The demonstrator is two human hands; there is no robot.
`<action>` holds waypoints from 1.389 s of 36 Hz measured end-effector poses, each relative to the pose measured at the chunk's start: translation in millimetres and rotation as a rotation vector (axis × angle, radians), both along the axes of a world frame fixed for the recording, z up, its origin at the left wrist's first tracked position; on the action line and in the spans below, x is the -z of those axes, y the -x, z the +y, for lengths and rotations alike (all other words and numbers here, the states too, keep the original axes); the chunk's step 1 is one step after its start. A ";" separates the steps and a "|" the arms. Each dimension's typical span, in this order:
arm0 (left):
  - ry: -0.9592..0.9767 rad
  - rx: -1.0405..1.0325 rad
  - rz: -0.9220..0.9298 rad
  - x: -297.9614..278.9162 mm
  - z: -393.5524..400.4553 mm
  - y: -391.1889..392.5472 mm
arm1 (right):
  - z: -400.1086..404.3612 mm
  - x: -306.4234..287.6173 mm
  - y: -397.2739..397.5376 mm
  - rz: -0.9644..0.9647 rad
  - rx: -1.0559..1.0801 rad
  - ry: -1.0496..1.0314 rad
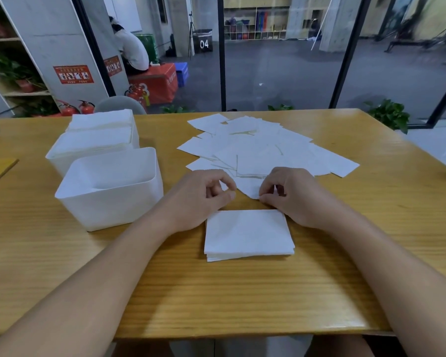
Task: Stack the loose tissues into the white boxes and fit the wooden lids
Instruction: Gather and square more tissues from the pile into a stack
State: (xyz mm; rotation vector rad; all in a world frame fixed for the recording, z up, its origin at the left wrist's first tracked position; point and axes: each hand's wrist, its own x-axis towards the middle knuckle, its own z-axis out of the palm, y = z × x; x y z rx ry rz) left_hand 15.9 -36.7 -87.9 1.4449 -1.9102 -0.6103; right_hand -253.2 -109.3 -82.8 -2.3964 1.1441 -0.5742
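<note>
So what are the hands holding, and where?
The right hand pinches a loose tissue at its near corner. The left hand holds nothing.

Both forearms reach forward; left hand and right hand curled, thumbs meeting fingertips.

This looks like a gym or training hall with a glass-walled work corner. Beyond the black-framed glass panels lies a wide dark floor, cubby shelving holding balls and gear, a red padded plyo box, and a black box marked "04". Fire extinguishers stand by a concrete pillar carrying red safety notices.
</note>
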 end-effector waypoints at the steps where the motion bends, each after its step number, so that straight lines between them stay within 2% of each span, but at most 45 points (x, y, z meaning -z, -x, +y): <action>1: 0.000 0.002 0.012 0.8 -0.4 0.4 | 0.9 -1.0 -0.4 -0.014 0.004 0.013; 6: -0.034 0.028 0.081 0.7 -2.7 1.0 | 6.2 -11.1 1.5 -0.141 -0.026 0.031; 11: -0.052 0.019 0.141 -1.6 -1.6 4.0 | 15.2 -17.3 1.7 -0.268 -0.198 -0.080; 15: -0.099 -0.024 0.217 -6.1 0.7 8.3 | 20.5 -21.8 1.1 -0.293 -0.346 -0.133; 21: -0.094 -0.105 0.415 -11.4 1.7 7.3 | 21.8 -25.4 6.7 -0.280 -0.436 -0.222; 28: -0.018 -0.161 0.517 -11.7 0.3 0.8 | 19.1 -22.6 4.9 -0.270 -0.344 -0.180; 35: -0.087 -0.005 0.699 -13.5 0.9 1.2 | 10.7 -11.4 -0.5 -0.287 -0.089 -0.070; 40: -0.092 0.002 0.717 -14.1 2.5 2.7 | 7.5 -8.4 -3.5 -0.306 -0.018 -0.096; 43: -0.105 -0.037 0.623 -16.0 3.6 2.2 | 6.8 -9.6 -1.5 -0.413 -0.034 -0.138; 47: -0.092 -0.084 0.523 -20.3 7.0 3.7 | 6.9 -16.2 3.3 -0.514 -0.086 -0.335; 50: -0.090 -0.061 0.455 -22.0 7.3 -1.4 | 7.2 -20.7 8.5 -0.485 -0.124 -0.449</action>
